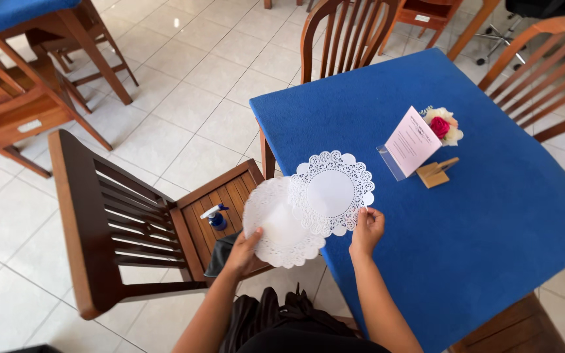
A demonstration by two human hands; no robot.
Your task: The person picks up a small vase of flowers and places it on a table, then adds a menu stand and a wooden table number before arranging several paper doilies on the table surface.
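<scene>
You have two white paper doilies in your hands, and you hold them up over the near corner of the blue table (479, 216). Your left hand (244, 252) is closed on the lower doily (273, 229), with the thumb on top and the fingers hidden under it, so the thin paper lies flat and does not flop. Your right hand (366, 229) pinches the edge of the upper doily (330, 193) with its fingertips, so only the lacy rim is touched. The upper doily lies partly over the lower one, and they look like they touch where they cross. Your hands are apart, one on each side, so each doily has its own grip.

Farther back on the table stands a card holder (412, 144) on a small wooden block, with a pink and white flower (443, 125) just behind it. A small blue spray bottle (216, 217) lies on the seat of the wooden chair (99, 216) at your left, next to a dark cloth (220, 256)
</scene>
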